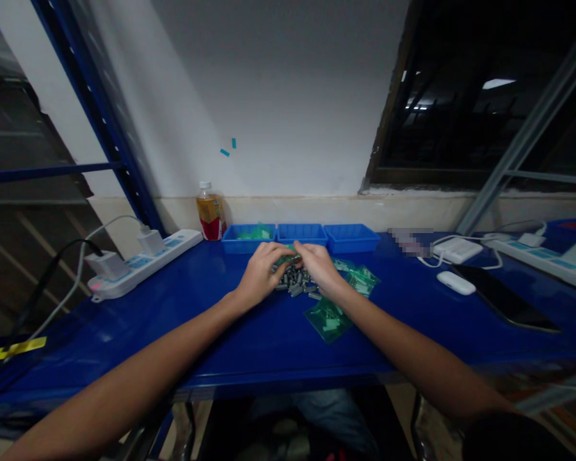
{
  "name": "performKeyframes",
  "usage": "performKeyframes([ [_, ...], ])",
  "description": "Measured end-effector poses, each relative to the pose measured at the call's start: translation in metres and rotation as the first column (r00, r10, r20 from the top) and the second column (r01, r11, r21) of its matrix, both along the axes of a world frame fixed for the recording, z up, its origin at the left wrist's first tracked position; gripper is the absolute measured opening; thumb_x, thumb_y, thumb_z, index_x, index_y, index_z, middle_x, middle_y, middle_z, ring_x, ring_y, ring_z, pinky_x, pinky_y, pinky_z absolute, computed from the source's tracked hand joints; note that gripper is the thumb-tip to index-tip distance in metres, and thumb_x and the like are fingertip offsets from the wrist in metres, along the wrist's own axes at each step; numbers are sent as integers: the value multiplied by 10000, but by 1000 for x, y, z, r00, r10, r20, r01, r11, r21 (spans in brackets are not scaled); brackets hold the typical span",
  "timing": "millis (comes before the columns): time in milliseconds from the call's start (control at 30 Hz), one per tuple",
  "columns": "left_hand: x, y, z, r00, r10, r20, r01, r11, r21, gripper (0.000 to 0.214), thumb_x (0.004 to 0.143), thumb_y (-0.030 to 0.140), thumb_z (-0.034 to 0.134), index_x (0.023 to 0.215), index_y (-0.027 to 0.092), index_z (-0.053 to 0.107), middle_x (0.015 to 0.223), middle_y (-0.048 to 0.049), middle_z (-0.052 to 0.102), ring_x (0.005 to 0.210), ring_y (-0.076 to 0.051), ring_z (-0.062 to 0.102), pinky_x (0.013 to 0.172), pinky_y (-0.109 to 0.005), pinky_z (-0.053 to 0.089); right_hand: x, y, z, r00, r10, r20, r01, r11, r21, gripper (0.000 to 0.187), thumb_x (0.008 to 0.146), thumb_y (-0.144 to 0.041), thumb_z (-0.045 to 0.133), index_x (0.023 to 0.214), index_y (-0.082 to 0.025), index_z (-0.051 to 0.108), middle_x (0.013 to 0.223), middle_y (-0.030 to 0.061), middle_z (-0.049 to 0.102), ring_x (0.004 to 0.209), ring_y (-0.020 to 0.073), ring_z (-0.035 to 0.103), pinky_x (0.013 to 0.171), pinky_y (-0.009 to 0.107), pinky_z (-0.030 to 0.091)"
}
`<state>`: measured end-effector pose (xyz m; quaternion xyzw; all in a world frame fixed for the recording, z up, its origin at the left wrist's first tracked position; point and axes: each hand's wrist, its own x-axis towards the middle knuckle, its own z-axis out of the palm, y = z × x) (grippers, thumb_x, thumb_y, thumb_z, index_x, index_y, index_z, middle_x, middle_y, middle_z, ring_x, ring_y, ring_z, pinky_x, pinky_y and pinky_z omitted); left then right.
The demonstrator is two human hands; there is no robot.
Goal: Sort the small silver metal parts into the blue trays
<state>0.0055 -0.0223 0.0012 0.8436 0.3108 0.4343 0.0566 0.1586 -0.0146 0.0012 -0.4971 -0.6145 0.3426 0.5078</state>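
My left hand (259, 270) and my right hand (318, 264) meet above a pile of small grey metal cylinders (295, 280). Pinched between the fingers of both hands is a small green plastic bag (288, 257), partly covered by them. Beside and below my right wrist lie more green bags (331, 322) with pale pieces inside, one of them partly under the forearm. Just beyond the hands stand three blue trays in a row: the left tray (230, 245) contains green bags, next to the middle tray (301, 229) and the right tray (351, 248).
A drink bottle (211, 214) stands by the wall. Power strips with plugs lie at the left (148, 266) and right (547, 253) of the blue table (173, 326). At the right are a white charger (457, 250), a white earbud case (456, 283) and a dark phone (509, 301).
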Motion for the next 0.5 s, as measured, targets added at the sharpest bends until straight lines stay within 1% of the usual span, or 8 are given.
performKeyframes([
  [67,3,-3,3,999,-28,-33,27,999,-44,185,821,221,581,994,207,646,1023,-68,624,994,-224,528,898,-375,397,3,3,-3,1000,-30,-6,30,999,43,348,852,-409,442,779,-142,655,638,13,591,600,155,553,557,252,412],
  [133,6,-2,5,997,-13,72,29,975,-220,225,820,315,591,997,187,644,1009,-73,628,971,-221,547,858,-350,418,6,3,-4,992,-94,89,72,972,224,274,849,-326,461,809,-149,667,704,29,609,670,167,571,616,267,440],
  [167,7,-1,6,986,18,167,41,938,-344,279,833,389,566,987,168,639,984,-79,632,937,-215,562,810,-331,434,7,2,-4,980,-128,154,71,940,335,251,851,-294,468,834,-154,676,742,38,611,720,174,575,665,279,450],
  [267,7,5,8,884,154,440,203,722,-662,482,854,566,432,898,122,612,855,-89,634,753,-174,585,628,-269,437,8,-4,-2,930,-173,324,-38,831,555,249,859,-200,455,933,-172,692,866,67,595,840,183,573,787,303,456],
  [333,2,11,10,843,195,501,294,612,-734,463,817,569,491,805,117,592,735,-62,605,635,-136,558,560,-235,406,6,-9,-1,905,-162,393,-117,794,597,290,859,-145,427,974,-181,690,968,87,573,904,182,572,833,306,460],
  [400,-8,22,16,860,202,469,259,618,-743,360,763,482,604,725,125,570,632,-21,550,558,-108,514,527,-214,378,3,-14,-1,884,-160,439,-158,782,603,303,856,-133,427,1018,-179,679,1093,108,535,971,187,565,880,317,458],
  [433,-16,29,20,878,218,425,188,662,-726,314,747,435,629,702,130,564,598,-7,526,537,-103,495,515,-211,367,2,-16,-1,875,-164,455,-164,784,599,298,857,-148,441,1052,-176,666,1149,116,509,1004,195,557,905,327,454],
  [500,-36,49,32,901,312,300,-58,774,-630,249,770,380,591,718,136,582,615,-20,549,566,-125,518,535,-225,386,1,-18,0,862,-181,474,-155,796,586,299,856,-197,483,1114,-177,633,1218,124,463,1058,215,537,943,353,441],
])
